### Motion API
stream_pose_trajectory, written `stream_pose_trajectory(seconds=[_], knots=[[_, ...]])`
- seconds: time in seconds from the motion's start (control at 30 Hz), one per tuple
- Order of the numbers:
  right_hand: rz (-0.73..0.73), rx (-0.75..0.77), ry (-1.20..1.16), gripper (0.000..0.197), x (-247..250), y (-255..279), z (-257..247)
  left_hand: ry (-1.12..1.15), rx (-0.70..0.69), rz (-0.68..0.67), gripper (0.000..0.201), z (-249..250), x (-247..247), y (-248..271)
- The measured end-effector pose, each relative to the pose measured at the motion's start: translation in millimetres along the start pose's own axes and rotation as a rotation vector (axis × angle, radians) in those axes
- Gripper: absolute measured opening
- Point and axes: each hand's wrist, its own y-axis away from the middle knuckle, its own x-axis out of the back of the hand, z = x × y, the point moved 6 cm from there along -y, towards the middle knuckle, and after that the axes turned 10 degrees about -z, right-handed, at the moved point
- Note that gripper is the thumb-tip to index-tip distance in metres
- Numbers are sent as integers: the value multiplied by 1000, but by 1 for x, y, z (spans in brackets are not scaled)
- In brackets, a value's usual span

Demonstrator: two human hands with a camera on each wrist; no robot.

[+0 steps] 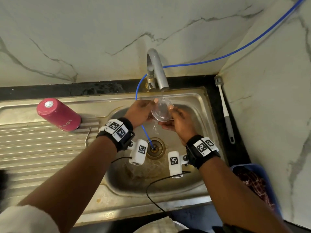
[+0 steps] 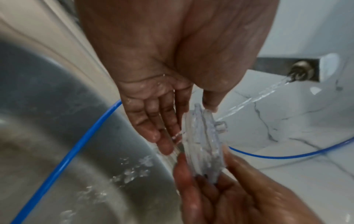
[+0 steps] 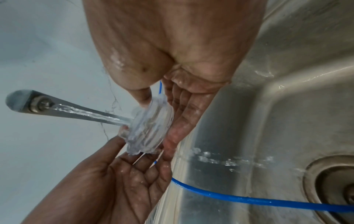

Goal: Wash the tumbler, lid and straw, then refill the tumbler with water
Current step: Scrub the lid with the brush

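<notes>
Both hands hold the clear plastic lid [image 1: 162,110] on edge under the running tap [image 1: 158,71], above the sink basin. My left hand [image 1: 148,106] pinches its left rim, thumb on top and straight fingers [image 2: 162,128] behind it. My right hand [image 1: 174,116] holds the right and lower rim between thumb and fingers [image 3: 180,118]. Water strikes the lid [image 3: 151,125] and runs off below. The pink tumbler [image 1: 58,115] stands upside down on the drainboard at the left. A thin metal straw [image 1: 87,137] lies beside it near the basin's edge.
The steel sink [image 1: 193,96] has its drain [image 1: 155,148] below the hands. A blue tube [image 1: 218,58] runs from the wall past the tap into the drain. A bottle brush [image 1: 224,108] lies on the black counter at the right. A blue basket [image 1: 269,182] sits at lower right.
</notes>
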Motion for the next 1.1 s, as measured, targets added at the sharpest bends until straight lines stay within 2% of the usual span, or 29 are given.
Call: stream_pose_trajectory(seconds=[0.07,0.27,0.43,0.5,0.57,0.67,0.77,0.83,1.1], knots=[[-19,-26,3,43,-8,0,2,62,-32,3,30,-2,-1,10],[-80,-59,48,58,-32,3,0,257,-65,31,37,-10,6,23],[-113,-133,17,70,-41,1,-7,15,-220,-63,25,-5,8,33],[-115,-146,31,71,-41,0,-13,-38,-276,-89,30,-3,5,36],[-111,-139,70,72,-40,0,-18,57,-298,-96,41,-3,4,35],[-92,-116,129,75,-35,-3,-20,259,-267,-84,36,-5,4,31],[-58,-100,173,73,-32,-6,-18,518,-145,-26,37,-13,4,29],[-53,-90,194,71,-32,-8,-16,612,-92,-2,38,-18,4,27],[-10,-65,177,75,-22,-8,-11,421,-95,6,39,-16,-2,27]])
